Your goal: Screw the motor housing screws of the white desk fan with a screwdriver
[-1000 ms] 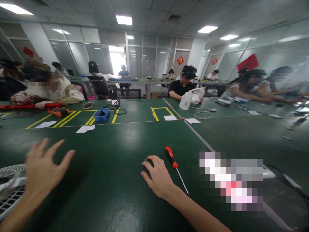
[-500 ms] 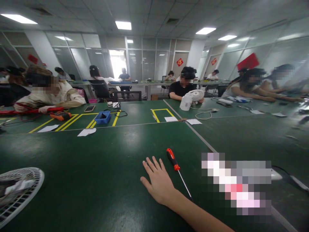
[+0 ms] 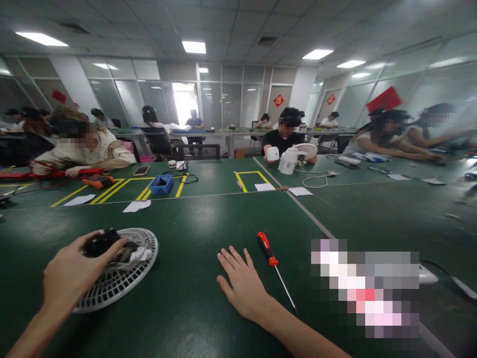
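Observation:
My left hand (image 3: 70, 273) grips a black motor-like part (image 3: 104, 242) at the middle of a white fan grille (image 3: 143, 272), with thumb and fingers around it. The grille lies on the green table at the left, and a white piece (image 3: 140, 253) and wires show inside it. Flat on the tabletop, palm down and fingers spread, rests my right hand (image 3: 244, 286); nothing is in it. Just to its right lies a screwdriver (image 3: 274, 261) with a red and black handle, its shaft pointing toward me.
A blurred-out patch (image 3: 357, 283) covers items at the right. Across the table are a blue bin (image 3: 161, 184), paper slips (image 3: 136, 206), a phone (image 3: 141, 170) and an orange-black tool (image 3: 98, 181). Co-workers sit around; one person (image 3: 285, 134) handles white fan parts (image 3: 288, 161).
My left hand has come into view holding the black part, and the grille has moved right and away from me. My right hand stays flat. The person opposite now lifts a white piece.

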The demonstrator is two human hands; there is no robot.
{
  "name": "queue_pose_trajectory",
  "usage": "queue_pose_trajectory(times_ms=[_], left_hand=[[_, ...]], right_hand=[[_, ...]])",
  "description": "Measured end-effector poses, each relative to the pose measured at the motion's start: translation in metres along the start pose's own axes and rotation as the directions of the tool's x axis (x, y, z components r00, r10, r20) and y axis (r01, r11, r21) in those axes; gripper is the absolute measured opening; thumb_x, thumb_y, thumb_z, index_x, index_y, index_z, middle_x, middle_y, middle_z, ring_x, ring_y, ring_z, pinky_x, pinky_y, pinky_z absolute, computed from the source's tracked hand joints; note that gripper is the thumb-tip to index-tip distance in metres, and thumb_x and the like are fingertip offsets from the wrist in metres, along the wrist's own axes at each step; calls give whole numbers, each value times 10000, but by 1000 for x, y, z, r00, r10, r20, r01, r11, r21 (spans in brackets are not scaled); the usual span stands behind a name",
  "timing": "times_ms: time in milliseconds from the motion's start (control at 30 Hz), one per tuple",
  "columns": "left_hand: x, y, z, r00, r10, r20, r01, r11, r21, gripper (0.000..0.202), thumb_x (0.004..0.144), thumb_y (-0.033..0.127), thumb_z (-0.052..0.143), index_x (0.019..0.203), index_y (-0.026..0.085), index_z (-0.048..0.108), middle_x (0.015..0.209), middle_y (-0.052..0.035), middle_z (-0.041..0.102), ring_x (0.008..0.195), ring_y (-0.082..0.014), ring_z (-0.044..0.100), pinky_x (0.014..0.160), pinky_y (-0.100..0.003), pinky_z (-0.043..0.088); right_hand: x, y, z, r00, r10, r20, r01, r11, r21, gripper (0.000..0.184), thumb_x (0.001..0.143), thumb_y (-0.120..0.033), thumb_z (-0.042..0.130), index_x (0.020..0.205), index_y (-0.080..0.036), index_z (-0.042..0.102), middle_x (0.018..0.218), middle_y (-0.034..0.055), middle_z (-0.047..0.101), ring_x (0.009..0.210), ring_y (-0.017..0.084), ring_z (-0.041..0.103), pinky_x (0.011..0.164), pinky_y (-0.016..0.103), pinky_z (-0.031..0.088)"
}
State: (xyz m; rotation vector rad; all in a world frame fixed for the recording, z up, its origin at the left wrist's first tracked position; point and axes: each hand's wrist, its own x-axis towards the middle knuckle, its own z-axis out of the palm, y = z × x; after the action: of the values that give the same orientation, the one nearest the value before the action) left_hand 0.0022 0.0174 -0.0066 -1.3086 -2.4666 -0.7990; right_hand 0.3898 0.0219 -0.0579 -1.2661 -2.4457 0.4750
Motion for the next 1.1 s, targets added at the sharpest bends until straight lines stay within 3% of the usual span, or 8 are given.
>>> queue_pose_trajectory(times_ms=[67, 200, 333, 433, 533, 633, 767, 1100], left_hand=[[-9, 27, 8, 998, 3, 57, 0, 999, -43, 766, 699, 869, 596, 1164, 268, 698, 1104, -45, 747, 1019, -364, 694, 860, -534, 587], [-33, 84, 21, 965, 259, 37, -244, 942, -230, 760, 765, 794, 591, 1179, 166, 701, 1161, -143, 723, 1090, -356, 671, 963, -506, 551], [-51, 128, 37, 898, 439, -38, -421, 829, -368, 721, 807, 763, 591, 1175, 151, 693, 1142, -145, 728, 1082, -325, 663, 988, -467, 540], [-63, 148, 45, 805, 593, -28, -543, 717, -438, 697, 860, 687, 596, 1311, 156, 623, 1227, -140, 706, 1157, -318, 636, 1045, -482, 510], [-81, 156, 51, 720, 691, -62, -634, 620, -462, 740, 907, 604, 586, 1518, 219, 426, 1457, -120, 582, 1362, -334, 507, 1148, -535, 423], [-105, 153, 59, 765, 633, -123, -607, 642, -469, 699, 959, 527, 545, 1573, 283, 317, 1581, -104, 445, 1482, -342, 373, 1205, -572, 344], [-128, 148, 69, 828, 555, -80, -509, 684, -522, 754, 978, 505, 524, 1609, 266, 188, 1651, -148, 307, 1496, -358, 359, 1192, -605, 350], [-121, 155, 74, 750, 658, -73, -577, 594, -561, 799, 964, 484, 553, 1617, 262, 150, 1664, -158, 274, 1504, -365, 345, 1197, -603, 344]], right_hand=[[-2, -3, 4, 998, -58, -27, 59, 997, 46, 434, 1014, -283, 492, 1428, -208, 597, 1498, 87, 596, 1465, 267, 440, 1254, 544, 195], [-6, -15, 12, 978, -179, -108, 192, 972, 133, 282, 941, -157, 542, 1115, -230, 750, 1107, 39, 798, 1096, 196, 696, 1207, 445, 273], [-8, -23, 17, 946, -259, -195, 291, 943, 159, 255, 894, -125, 554, 1014, -239, 749, 1002, 26, 807, 930, 180, 714, 1125, 402, 356], [-7, -21, 18, 925, -292, -243, 335, 929, 156, 239, 872, -124, 565, 989, -237, 739, 976, 28, 802, 929, 190, 705, 1064, 393, 389], [-6, -18, 15, 929, -257, -266, 302, 943, 142, 205, 874, -134, 569, 953, -235, 729, 938, 22, 791, 918, 191, 697, 1043, 407, 377], [-6, -19, 12, 931, -190, -312, 245, 958, 147, 193, 865, -125, 573, 927, -231, 723, 945, 25, 780, 948, 195, 690, 1023, 404, 372], [-7, -22, 11, 917, -149, -369, 223, 961, 165, 182, 863, -122, 574, 909, -225, 717, 963, 43, 782, 958, 213, 685, 1003, 402, 384], [-7, -20, 18, 953, -95, -287, 177, 944, 278, 194, 876, -113, 538, 874, -203, 710, 886, 55, 735, 834, 194, 678, 785, 278, 507]])
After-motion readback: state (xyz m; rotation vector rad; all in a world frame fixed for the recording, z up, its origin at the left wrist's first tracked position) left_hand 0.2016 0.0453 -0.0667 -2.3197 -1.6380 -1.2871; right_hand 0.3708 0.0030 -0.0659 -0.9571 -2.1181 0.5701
